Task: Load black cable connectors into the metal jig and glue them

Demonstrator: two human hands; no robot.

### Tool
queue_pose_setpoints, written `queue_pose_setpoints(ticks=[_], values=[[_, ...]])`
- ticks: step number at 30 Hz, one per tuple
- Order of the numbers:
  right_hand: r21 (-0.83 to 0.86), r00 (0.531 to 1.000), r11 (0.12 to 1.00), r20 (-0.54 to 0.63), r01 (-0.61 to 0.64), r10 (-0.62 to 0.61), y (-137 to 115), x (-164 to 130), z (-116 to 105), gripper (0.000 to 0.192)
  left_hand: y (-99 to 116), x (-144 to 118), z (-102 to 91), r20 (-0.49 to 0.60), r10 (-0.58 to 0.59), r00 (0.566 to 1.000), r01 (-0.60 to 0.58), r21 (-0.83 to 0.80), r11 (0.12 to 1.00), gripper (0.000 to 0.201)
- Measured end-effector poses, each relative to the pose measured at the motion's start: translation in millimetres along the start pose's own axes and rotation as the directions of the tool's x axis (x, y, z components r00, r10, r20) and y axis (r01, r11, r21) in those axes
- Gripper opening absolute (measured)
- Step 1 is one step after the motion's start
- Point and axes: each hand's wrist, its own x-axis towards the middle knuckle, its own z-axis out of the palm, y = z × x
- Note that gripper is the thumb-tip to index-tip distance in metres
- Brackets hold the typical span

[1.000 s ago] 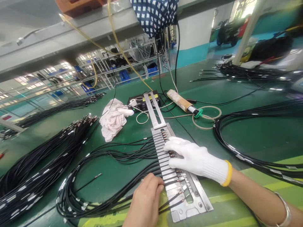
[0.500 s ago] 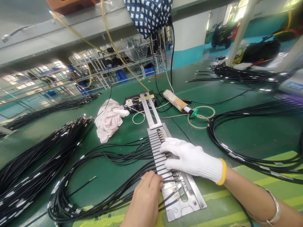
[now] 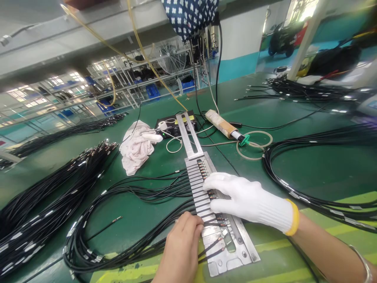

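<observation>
The gloved right hand (image 3: 247, 200) lies flat, open, on the metal plate (image 3: 224, 251); the bare left hand (image 3: 181, 247) pinches a black cable (image 3: 153, 232).

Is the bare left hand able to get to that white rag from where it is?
Probably yes. The left hand rests at the metal jig, and only green table and loose black cables lie before the rag.

text: none legible | labels: none (cable tags (image 3: 103, 192) too blurred)
</observation>
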Motion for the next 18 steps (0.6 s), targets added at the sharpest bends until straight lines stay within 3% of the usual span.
queue_pose_setpoints(ticks=[3, 6, 13, 18], values=[[0.015, 0.999, 1.0, -0.032, 0.006, -0.006, 2.9, 0.4, 0.9, 0.039, 0.5, -1.6, 3.0, -0.033, -0.018, 0.999, 0.018, -0.007, 1.0, 0.023], [0.032, 0.998, 0.999, -0.058, 0.033, -0.031, 6.4, 1.1, 2.2, 0.038, 0.0, -1.7, 2.7, 0.017, -0.025, 1.0, 0.026, -0.054, 0.998, 0.022], [-0.006, 0.999, 1.0, -0.048, 0.004, -0.005, 4.5, -0.6, -1.1, 0.037, -5.9, -3.5, 0.9, 0.123, -0.032, 0.992, 0.024, 0.07, 0.997, 0.026], [-0.086, 1.0, 0.996, -0.005, -0.009, 0.009, 1.9, -1.6, 0.8, 0.045, -6.2, -6.0, 2.1, 0.14, -0.027, 0.99, 0.016, 0.082, 0.997, 0.027]])
